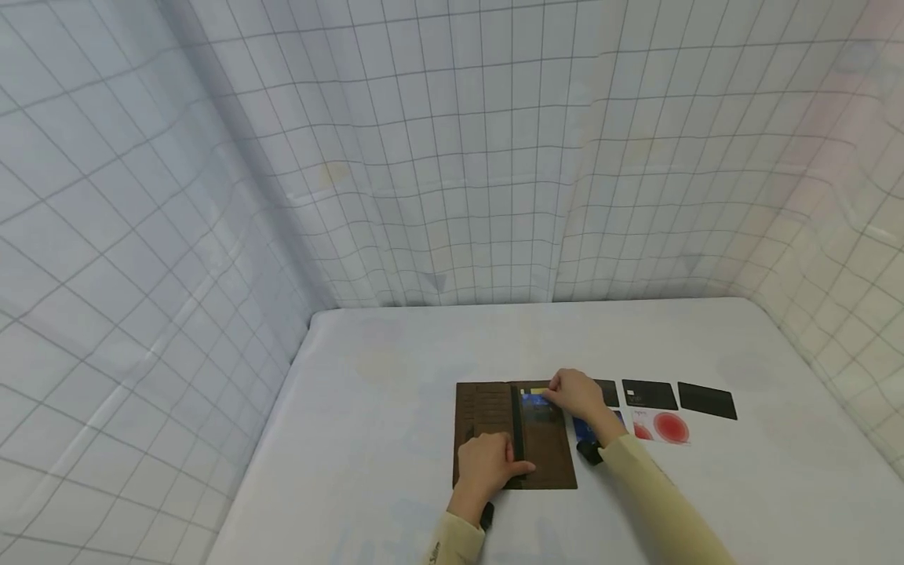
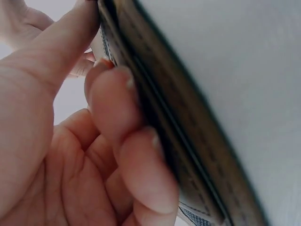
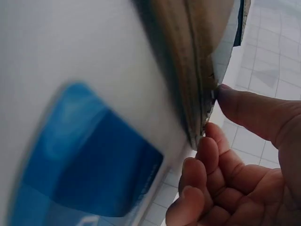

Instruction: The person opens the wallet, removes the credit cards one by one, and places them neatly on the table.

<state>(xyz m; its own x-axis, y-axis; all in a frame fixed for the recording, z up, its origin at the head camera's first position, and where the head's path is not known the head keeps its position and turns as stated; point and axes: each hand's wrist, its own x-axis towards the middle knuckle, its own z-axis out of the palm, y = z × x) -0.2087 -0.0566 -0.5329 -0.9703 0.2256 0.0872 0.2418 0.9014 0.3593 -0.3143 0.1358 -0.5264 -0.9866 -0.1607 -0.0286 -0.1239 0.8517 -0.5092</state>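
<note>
A brown wallet [image 1: 552,455] lies opened flat on the white table, card slots on its left half and a clear window on its right. A blue card [image 1: 534,400] with a yellow strip shows at the window's top. My left hand [image 1: 484,464] holds the wallet's lower edge near the fold, thumb stretched over the right half; in the left wrist view its fingers [image 2: 146,174] curl against the layered edge. My right hand [image 1: 577,392] pinches the wallet's upper right edge beside the blue card. Whether it also grips the card, I cannot tell.
Right of the wallet lie a second blue card [image 1: 585,431], partly covered by the right wrist, a white card with a red circle [image 1: 671,428], and black cards [image 1: 650,395], [image 1: 707,400]. White gridded curtains [image 1: 452,157] surround the table [image 1: 367,439].
</note>
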